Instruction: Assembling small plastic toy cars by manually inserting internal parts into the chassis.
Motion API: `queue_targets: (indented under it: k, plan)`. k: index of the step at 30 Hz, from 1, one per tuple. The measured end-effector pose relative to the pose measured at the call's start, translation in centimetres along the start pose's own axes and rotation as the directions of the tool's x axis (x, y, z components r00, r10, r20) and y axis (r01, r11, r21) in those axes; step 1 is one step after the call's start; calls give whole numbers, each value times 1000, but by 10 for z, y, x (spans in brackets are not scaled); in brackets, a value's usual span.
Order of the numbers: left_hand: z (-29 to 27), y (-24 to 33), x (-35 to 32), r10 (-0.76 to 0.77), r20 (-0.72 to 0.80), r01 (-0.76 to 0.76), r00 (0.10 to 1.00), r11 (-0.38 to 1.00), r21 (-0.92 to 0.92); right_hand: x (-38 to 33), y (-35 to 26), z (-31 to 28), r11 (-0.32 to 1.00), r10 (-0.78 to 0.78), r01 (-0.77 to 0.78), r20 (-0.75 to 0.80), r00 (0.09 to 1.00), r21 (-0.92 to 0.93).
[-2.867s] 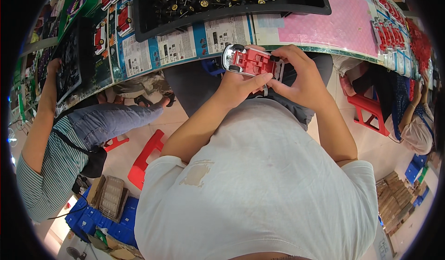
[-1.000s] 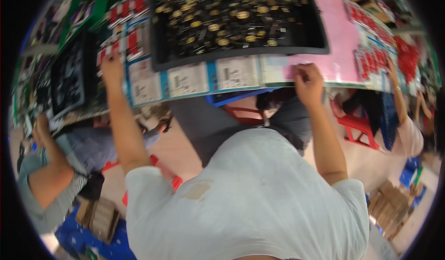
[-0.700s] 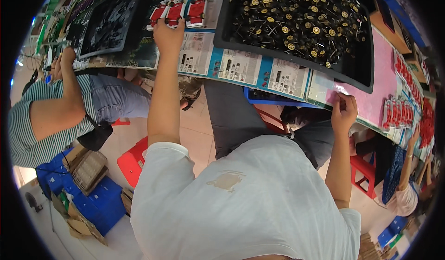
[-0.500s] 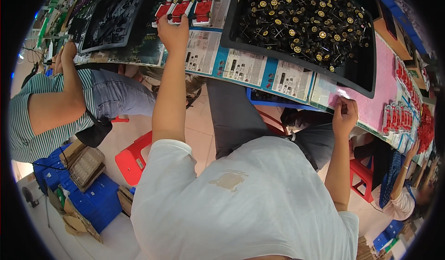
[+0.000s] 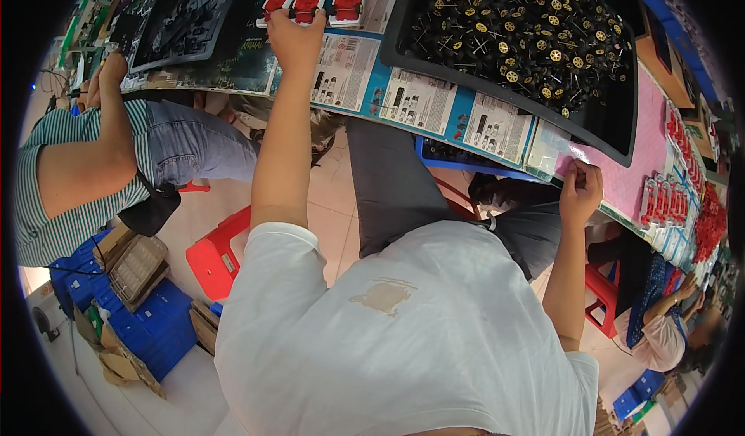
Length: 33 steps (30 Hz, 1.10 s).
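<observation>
My left hand (image 5: 297, 41) reaches to the far edge of the printed card sheets. Its thumb and fingers close on the near end of a red-and-white toy car body (image 5: 309, 1), the middle one of a row. On its left stands another toy car body (image 5: 279, 3); a third toy car body (image 5: 348, 1) is just to the right, apart from the fingers. My right hand (image 5: 582, 194) rests at the table's near edge with its fingers curled together. Whatever it may hold is hidden. Between the hands lies a black tray (image 5: 497, 90) of black wheels with yellow hubs on metal axles.
A dark tray of black parts (image 5: 186, 24) lies at the left, by a co-worker in a striped shirt (image 5: 85, 180). Red-and-white pieces (image 5: 663, 199) line the pink surface (image 5: 613, 176) at right, near another person (image 5: 660, 335). Red stools (image 5: 217, 253) and blue boxes (image 5: 159, 327) stand below.
The view has shifted slightly. My left hand stays at the middle toy car body and my right hand stays curled at the edge. The right-hand person's hand has drawn back from the red parts.
</observation>
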<state>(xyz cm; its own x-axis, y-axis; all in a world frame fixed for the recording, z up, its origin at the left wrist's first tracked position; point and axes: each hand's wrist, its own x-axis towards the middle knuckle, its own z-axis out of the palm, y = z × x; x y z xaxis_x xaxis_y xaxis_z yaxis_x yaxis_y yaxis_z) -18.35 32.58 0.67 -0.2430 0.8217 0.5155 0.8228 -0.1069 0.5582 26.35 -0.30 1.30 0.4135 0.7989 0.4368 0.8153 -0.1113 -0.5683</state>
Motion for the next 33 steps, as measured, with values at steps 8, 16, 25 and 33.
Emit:
queue_targets:
  k: [8,16,25,33]
  plan:
    - [0,-1,-7,25,-25,-24,999,1000,6,-2,1,-1,999,15,-14,-8,1000,34]
    - [-7,1,-11,36,7,-36,999,999,-26,-3,2,-1,1000,-10,10,-14,1000,30]
    - [-18,-2,-29,21,-29,-23,999,999,-42,-1,0,-7,995,-7,5,14,1000,98]
    - [-61,14,-154,-49,204,125,978,916,-381,-4,50,-92,986,100,-123,-191,976,-109]
